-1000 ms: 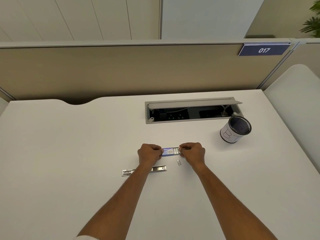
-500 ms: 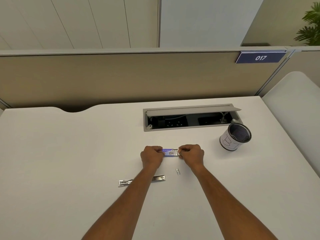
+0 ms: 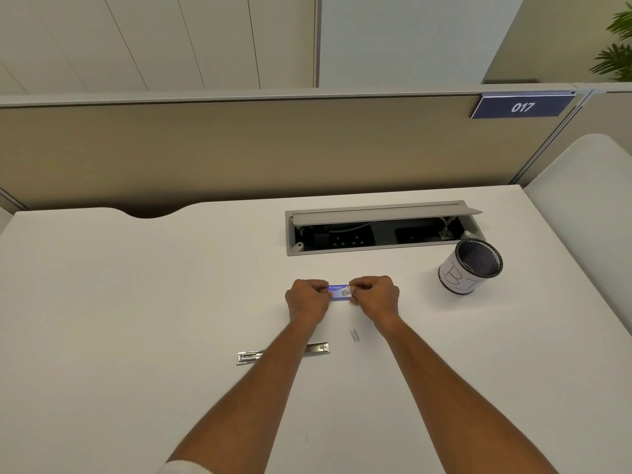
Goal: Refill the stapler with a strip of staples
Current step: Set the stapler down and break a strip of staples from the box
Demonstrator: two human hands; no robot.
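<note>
A small blue staple box (image 3: 339,292) is held between my two hands over the middle of the white desk (image 3: 136,302). My left hand (image 3: 307,299) grips its left end and my right hand (image 3: 374,295) grips its right end. The box looks closed, with no inner tray showing. A short strip of staples (image 3: 355,335) lies on the desk just below my right wrist. The metal stapler (image 3: 251,355) lies flat and opened out nearer to me, with my left forearm crossing over its middle.
An open cable box (image 3: 376,234) with sockets is sunk into the desk behind my hands. A mesh pen cup (image 3: 468,268) with a white wrap stands to the right. A beige partition with a "017" sign (image 3: 521,107) closes off the back.
My right hand has moved left toward my left hand. The pulled-out inner tray seen earlier has slid back into the blue box. The view has tilted upward a little.
</note>
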